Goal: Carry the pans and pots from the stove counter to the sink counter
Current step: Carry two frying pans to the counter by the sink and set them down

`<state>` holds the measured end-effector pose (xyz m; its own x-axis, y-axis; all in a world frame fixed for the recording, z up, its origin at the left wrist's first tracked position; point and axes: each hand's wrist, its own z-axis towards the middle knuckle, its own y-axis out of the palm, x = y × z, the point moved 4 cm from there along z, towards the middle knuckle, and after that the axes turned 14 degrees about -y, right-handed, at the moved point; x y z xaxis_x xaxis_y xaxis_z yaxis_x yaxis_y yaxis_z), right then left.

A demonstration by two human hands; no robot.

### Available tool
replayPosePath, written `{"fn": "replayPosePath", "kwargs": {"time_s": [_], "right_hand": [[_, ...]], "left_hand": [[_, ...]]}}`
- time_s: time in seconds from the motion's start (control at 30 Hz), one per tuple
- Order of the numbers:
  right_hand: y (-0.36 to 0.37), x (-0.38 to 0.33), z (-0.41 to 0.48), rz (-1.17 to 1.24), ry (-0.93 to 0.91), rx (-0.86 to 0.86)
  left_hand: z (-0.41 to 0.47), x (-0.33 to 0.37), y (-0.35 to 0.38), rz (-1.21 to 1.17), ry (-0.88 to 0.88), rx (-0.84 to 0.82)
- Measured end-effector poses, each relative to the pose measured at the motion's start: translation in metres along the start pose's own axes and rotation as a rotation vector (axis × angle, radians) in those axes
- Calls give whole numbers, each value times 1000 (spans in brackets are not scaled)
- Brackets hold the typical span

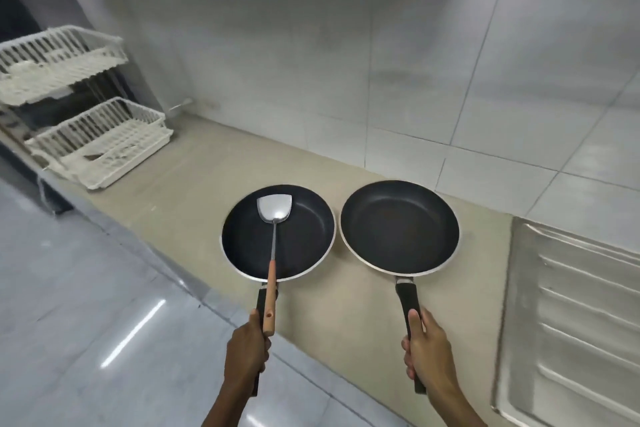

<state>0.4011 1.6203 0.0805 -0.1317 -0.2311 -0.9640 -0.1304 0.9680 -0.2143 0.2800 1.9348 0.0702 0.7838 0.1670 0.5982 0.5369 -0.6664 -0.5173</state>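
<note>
1. worktop [194, 184]: beige, runs along the tiled wall; steel sink drainboard [571, 305] at its right end, so i judge this is the sink side & i'm at the set-down step.
2. dish rack [90, 139]: white, 2 tiers, far left on the worktop; can't tell what's in it.
3. right pan [400, 227]: empty, over the worktop nr the drainboard; my right hand [427, 354] has fingers clamped on its black handle.
4. left pan [278, 232]: rim almost touching the other's, holds a steel spatula [273, 218] w/ wooden grip.
5. left hand [246, 354]: fingers wrapped round pan handle & spatula grip together.
6. next, i reckon: lower both flat, keep left pan level so spatula doesn't slide, then let go.
</note>
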Motion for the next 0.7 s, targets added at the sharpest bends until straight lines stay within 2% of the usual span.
{"fn": "replayPosePath", "kwargs": {"time_s": [0.2, 0.33, 0.43, 0.7], "right_hand": [[89, -2, 37, -13, 20, 198], [151, -11, 47, -14, 40, 345], [185, -21, 50, -11, 75, 419], [243, -27, 53, 4, 132, 511]], "left_hand": [[130, 83, -6, 209, 208, -97], [210, 124, -19, 266, 244, -177], [246, 148, -32, 246, 261, -260], [296, 184, -47, 282, 296, -336]]}}
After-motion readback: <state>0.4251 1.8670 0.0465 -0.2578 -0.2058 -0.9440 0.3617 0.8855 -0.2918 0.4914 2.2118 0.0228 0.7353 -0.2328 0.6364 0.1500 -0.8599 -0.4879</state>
